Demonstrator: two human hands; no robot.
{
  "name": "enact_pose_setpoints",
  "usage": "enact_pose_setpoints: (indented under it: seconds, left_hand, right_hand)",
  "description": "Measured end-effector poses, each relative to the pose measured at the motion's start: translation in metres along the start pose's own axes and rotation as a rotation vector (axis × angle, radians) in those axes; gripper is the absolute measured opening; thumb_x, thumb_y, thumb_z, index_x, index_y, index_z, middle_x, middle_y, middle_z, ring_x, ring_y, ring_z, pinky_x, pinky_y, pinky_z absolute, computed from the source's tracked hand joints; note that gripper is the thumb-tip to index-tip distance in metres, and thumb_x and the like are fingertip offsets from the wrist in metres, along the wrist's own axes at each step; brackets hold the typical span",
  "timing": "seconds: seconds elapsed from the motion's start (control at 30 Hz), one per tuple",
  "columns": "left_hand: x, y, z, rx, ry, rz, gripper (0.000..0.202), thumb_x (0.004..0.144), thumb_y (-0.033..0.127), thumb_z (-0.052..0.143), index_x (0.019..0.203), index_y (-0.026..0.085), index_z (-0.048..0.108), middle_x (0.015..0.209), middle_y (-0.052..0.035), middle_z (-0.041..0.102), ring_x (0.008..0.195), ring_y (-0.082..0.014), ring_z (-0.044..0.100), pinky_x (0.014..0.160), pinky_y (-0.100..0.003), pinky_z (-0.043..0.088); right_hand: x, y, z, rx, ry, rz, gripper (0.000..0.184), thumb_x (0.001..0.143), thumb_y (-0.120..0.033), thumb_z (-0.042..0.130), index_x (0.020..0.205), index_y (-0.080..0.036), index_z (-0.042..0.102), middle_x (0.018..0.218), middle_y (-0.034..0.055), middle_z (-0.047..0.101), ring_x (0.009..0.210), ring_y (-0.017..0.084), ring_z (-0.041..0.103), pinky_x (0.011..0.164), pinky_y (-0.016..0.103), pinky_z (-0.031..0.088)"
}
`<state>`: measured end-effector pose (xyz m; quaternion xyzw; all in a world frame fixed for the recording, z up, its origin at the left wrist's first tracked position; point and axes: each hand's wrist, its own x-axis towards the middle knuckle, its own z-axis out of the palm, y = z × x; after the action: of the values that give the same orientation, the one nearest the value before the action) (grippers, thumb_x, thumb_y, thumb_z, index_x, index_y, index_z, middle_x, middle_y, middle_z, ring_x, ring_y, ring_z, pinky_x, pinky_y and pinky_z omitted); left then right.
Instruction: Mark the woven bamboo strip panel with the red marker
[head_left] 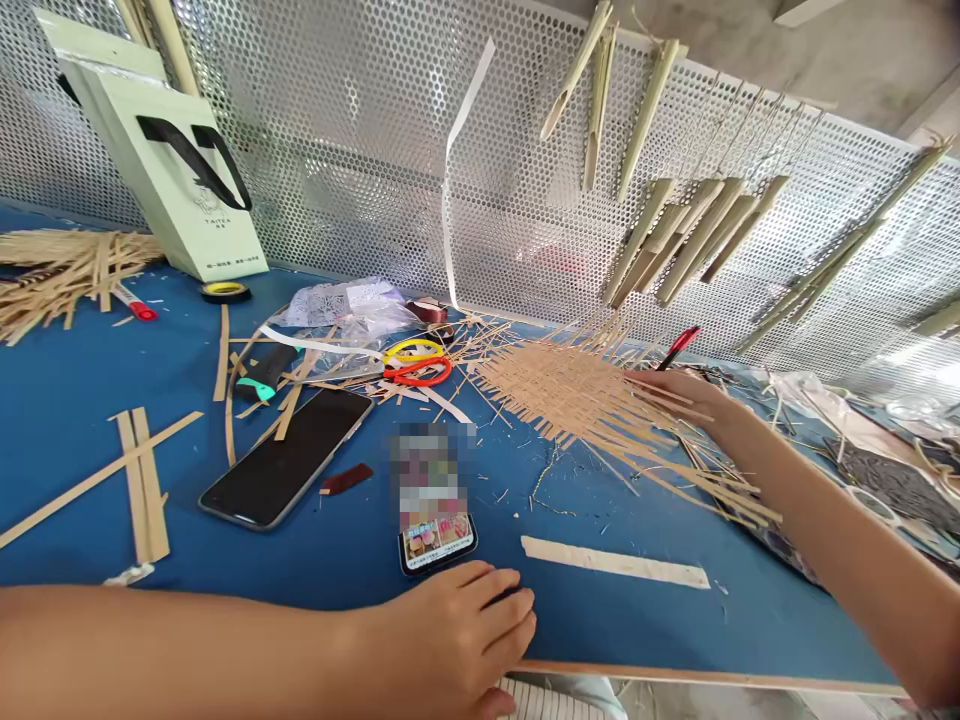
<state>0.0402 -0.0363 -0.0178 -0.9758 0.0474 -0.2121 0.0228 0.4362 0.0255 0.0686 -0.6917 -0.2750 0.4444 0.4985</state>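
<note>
My left hand (457,640) rests near the front edge of the blue table (67,400), fingers curled together, just below a small card-like device (435,530); whether it holds anything is hidden. My right hand (686,395) reaches out flat onto a woven mat of thin bamboo strips (577,395), fingers stretched along the strands. A red pen-like tool (679,345) lies just beyond its fingertips.
A black phone (289,455) lies face up left of centre. Loose bamboo strips (139,480), a flat strip (615,562), red and yellow scissors (416,362), a tape roll (225,291) and a green paper bag (161,150) stand about. Bamboo pieces (690,235) hang on the perforated metal wall.
</note>
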Motion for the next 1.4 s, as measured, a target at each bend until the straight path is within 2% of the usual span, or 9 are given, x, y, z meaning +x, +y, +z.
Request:
enact_pose_setpoints:
  seconds: [0.17,0.23,0.37,0.5,0.63,0.77,1.03,1.2,1.4]
  left_hand:
    - [0.004,0.001,-0.014,-0.224,0.1,-0.071,0.037,0.087,0.035,0.045,0.114,0.011,0.051,0.114,-0.0074,0.061,0.105,-0.0195,0.053,0.09,-0.032,0.043]
    - [0.012,-0.006,-0.028,-0.384,0.136,-0.195,0.039,0.087,0.036,0.044,0.117,0.012,0.047,0.119,-0.0096,0.056,0.11,-0.0184,0.05,0.092,-0.031,0.043]
    - [0.037,-0.047,-0.061,-0.673,0.235,-0.71,0.046,0.088,0.039,0.041,0.129,0.018,0.035,0.13,-0.0142,0.046,0.114,-0.0221,0.049,0.081,-0.034,0.048]
    - [0.069,-0.1,-0.089,-0.992,0.477,-1.082,0.05,0.082,0.048,0.047,0.121,0.016,0.046,0.131,-0.0147,0.046,0.121,-0.0284,0.043,0.089,-0.041,0.043]
    - [0.099,-0.131,-0.104,-1.222,0.729,-0.977,0.037,0.074,0.043,0.06,0.1,0.017,0.059,0.116,-0.0081,0.058,0.112,-0.0243,0.051,0.095,-0.039,0.039]
    - [0.118,-0.148,-0.103,-1.2,0.892,-1.017,0.026,0.066,0.026,0.068,0.087,0.015,0.06,0.097,-0.0076,0.064,0.096,-0.0227,0.059,0.088,-0.037,0.044]
    - [0.12,-0.188,-0.078,-1.167,0.829,-0.924,0.036,0.065,0.018,0.068,0.099,0.014,0.057,0.104,-0.009,0.064,0.099,-0.0234,0.058,0.086,-0.036,0.044]
    - [0.111,-0.207,-0.064,-1.104,0.771,-0.96,0.041,0.067,0.021,0.068,0.106,0.015,0.056,0.115,-0.0105,0.06,0.108,-0.026,0.053,0.092,-0.04,0.04]
    - [0.11,-0.212,-0.061,-1.063,0.763,-0.997,0.044,0.067,0.024,0.071,0.108,0.017,0.056,0.12,-0.0097,0.057,0.109,-0.026,0.053,0.092,-0.038,0.039]
  right_hand:
    - [-0.032,-0.008,0.01,0.135,-0.052,0.013,0.01,0.078,-0.012,0.058,0.074,-0.016,0.066,0.068,0.003,0.068,0.053,0.015,0.064,0.048,0.021,0.055]
    - [-0.044,-0.011,0.018,0.186,-0.04,-0.007,0.007,0.076,-0.015,0.061,0.074,-0.017,0.066,0.064,0.0023,0.067,0.05,0.015,0.062,0.045,0.022,0.054]
    - [-0.056,-0.022,0.034,0.269,-0.041,-0.094,0.009,0.078,-0.016,0.059,0.074,-0.019,0.066,0.062,0.0014,0.066,0.05,0.014,0.061,0.046,0.021,0.053]
    - [-0.049,-0.038,0.047,0.381,-0.065,-0.228,0.008,0.076,-0.017,0.06,0.07,-0.02,0.064,0.066,0.0012,0.065,0.057,0.015,0.063,0.049,0.021,0.055]
    - [-0.037,-0.041,0.064,0.545,-0.013,-0.409,0.013,0.066,-0.014,0.069,0.064,-0.022,0.059,0.067,-0.0029,0.064,0.064,0.013,0.063,0.054,0.016,0.055]
    - [-0.03,-0.034,0.075,0.615,0.016,-0.467,0.019,0.058,-0.017,0.077,0.066,-0.021,0.061,0.066,-0.004,0.064,0.066,0.013,0.064,0.053,0.013,0.054]
    - [0.002,-0.03,0.038,0.568,-0.349,-0.384,0.02,0.057,-0.015,0.076,0.063,-0.022,0.059,0.087,-0.0028,0.067,0.087,0.014,0.062,0.068,0.016,0.055]
    - [0.018,-0.022,0.021,0.404,-0.297,-0.367,0.02,0.057,-0.015,0.075,0.068,-0.026,0.062,0.098,-0.0019,0.067,0.112,0.019,0.051,0.079,0.019,0.053]
    - [0.021,-0.014,0.025,0.329,-0.329,-0.364,0.017,0.064,-0.027,0.074,0.08,-0.027,0.067,0.101,-0.0014,0.067,0.11,0.021,0.053,0.086,0.023,0.05]
